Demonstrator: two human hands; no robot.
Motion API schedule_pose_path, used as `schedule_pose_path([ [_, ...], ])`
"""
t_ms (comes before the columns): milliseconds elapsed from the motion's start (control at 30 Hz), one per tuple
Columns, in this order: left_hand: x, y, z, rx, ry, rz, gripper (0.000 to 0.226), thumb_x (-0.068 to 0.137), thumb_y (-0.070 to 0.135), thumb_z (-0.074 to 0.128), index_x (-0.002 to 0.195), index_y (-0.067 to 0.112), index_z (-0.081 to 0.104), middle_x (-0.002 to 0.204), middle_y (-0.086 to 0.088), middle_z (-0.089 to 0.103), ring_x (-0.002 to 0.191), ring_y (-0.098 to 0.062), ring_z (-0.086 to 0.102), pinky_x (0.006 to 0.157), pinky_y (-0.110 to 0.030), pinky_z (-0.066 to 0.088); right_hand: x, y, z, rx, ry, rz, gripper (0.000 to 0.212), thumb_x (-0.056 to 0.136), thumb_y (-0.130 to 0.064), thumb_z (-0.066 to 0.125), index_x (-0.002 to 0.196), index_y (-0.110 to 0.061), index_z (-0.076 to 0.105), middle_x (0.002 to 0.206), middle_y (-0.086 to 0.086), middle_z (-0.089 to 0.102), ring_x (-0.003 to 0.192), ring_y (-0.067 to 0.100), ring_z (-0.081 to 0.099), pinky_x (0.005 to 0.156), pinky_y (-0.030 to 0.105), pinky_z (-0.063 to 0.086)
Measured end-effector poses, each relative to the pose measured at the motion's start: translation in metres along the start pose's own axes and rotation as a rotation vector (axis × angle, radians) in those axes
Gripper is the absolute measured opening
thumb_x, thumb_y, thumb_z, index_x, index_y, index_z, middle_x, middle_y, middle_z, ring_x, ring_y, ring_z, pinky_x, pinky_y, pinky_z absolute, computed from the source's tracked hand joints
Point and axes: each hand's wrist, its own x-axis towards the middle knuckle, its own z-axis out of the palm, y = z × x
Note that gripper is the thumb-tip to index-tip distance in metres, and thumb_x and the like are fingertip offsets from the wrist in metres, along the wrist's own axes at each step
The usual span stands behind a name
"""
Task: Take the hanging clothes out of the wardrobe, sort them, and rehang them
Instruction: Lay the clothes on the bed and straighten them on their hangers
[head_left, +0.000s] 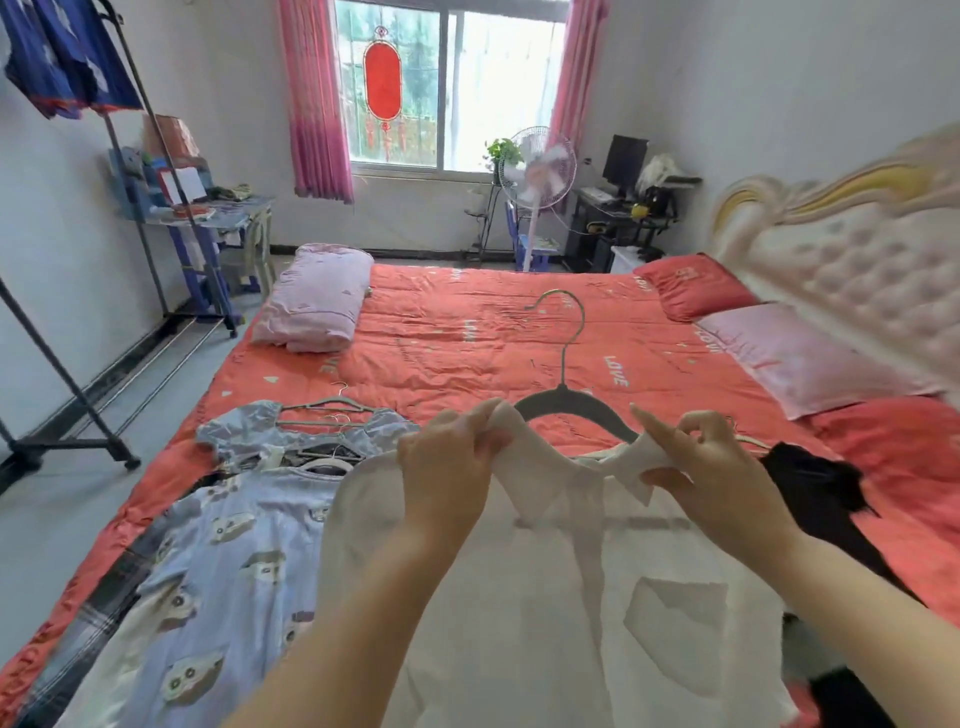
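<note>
Step in hand: shirt (519, 597) being fitted on hanger (566, 402), over near edge of bed (467, 332). Left hand (447, 467) and right hand (711, 467) each pinch a collar side. Next, as judged: seat shoulders squarely, straighten collar, lift by hook.
</note>
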Motion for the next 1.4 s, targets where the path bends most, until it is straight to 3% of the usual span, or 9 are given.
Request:
schedule_pose_path([
  [100,0.016,-0.027,0.046,-0.025,-0.072,-0.024,0.04,0.075,0.034,0.055,0.111,0.024,0.069,0.082,-0.009,0.067,0.082,-0.031,0.064,0.076,-0.042,0.042,0.005,0.025,0.043,0.076,-0.054,0.087,0.085,0.072,-0.015,0.079,0.136,-0.046,0.033,0.093,-0.005,0.036,0.074,0.021,0.052,0.06,0.045,0.052],
  [300,0.054,-0.081,0.12,-0.072,-0.244,-0.071,0.038,0.086,0.037,0.053,0.124,0.035,0.059,0.098,-0.003,0.063,0.098,-0.023,0.058,0.074,-0.027,0.018,0.034,0.064,0.121,0.12,-0.145,0.257,0.083,0.076,-0.016,0.075,0.135,-0.046,0.026,0.094,-0.003,0.04,0.085,0.015,0.047,0.079,0.037,0.046],
  [567,0.083,-0.149,0.188,0.041,-0.513,-0.098,0.073,0.09,0.028,0.058,0.147,0.035,0.013,0.132,0.002,0.047,0.127,-0.018,0.039,0.097,-0.03,0.022,0.076,0.098,0.201,0.105,-0.248,0.392,0.077,0.075,-0.024,0.076,0.135,-0.045,0.033,0.095,-0.005,0.041,0.087,0.013,0.048,0.075,0.032,0.042],
  [700,0.094,-0.177,0.213,0.072,-0.515,-0.126,0.07,0.092,0.027,0.053,0.148,0.034,0.01,0.133,0.003,0.047,0.128,-0.018,0.038,0.098,-0.031,0.023,0.097,0.106,0.235,0.123,-0.32,0.413,0.078,0.077,-0.023,0.075,0.136,-0.041,0.028,0.094,-0.003,0.042,0.087,0.011,0.045,0.077,0.026,0.036],
  [933,0.107,-0.218,0.254,0.111,-0.504,-0.126,0.069,0.091,0.032,0.054,0.147,0.033,0.014,0.136,0.008,0.042,0.127,-0.015,0.038,0.104,-0.034,0.019,0.131,0.135,0.3,0.207,-0.434,0.429,0.075,0.071,-0.01,0.078,0.135,-0.031,0.045,0.089,-0.004,0.04,0.085,0.014,0.044,0.071,0.014,0.025],
  [1100,0.104,-0.252,0.31,0.284,-0.691,-0.095,0.071,0.096,0.037,0.044,0.148,0.034,-0.005,0.157,0.006,-0.001,0.143,-0.012,0.001,0.112,-0.033,0.003,0.14,0.176,0.373,0.244,-0.496,0.513,0.068,0.073,-0.004,0.075,0.132,-0.026,0.051,0.087,-0.006,0.04,0.085,0.016,0.046,0.073,0.015,0.026],
  [1200,0.087,-0.277,0.353,0.371,-0.858,-0.159,0.073,0.098,0.041,0.039,0.145,0.037,-0.015,0.155,0.004,-0.02,0.143,-0.019,-0.016,0.114,-0.041,-0.004,0.124,0.194,0.429,0.054,-0.555,0.5,0.071,0.078,-0.016,0.073,0.138,-0.033,0.039,0.115,0.009,0.052,0.108,0.028,0.049,0.089,0.03,0.034],
  [1300,0.07,-0.301,0.387,0.459,-0.993,-0.242,0.077,0.094,0.053,0.038,0.143,0.038,-0.02,0.151,0.0,-0.031,0.138,-0.025,-0.029,0.111,-0.049,-0.012,0.099,0.19,0.479,-0.157,-0.73,0.411,0.068,0.085,-0.061,0.037,0.147,-0.038,0.018,0.153,0.003,0.021,0.141,0.025,0.015,0.112,0.039,0.01],
  [1400,0.057,-0.322,0.411,0.479,-1.033,-0.292,0.079,0.091,0.06,0.037,0.144,0.039,-0.018,0.148,-0.001,-0.035,0.136,-0.028,-0.032,0.109,-0.052,-0.015,0.072,0.181,0.517,-0.118,-0.812,0.397,0.073,0.08,-0.066,0.008,0.147,-0.04,0.0,0.158,-0.002,-0.003,0.144,0.024,-0.007,0.113,0.048,-0.001],
])
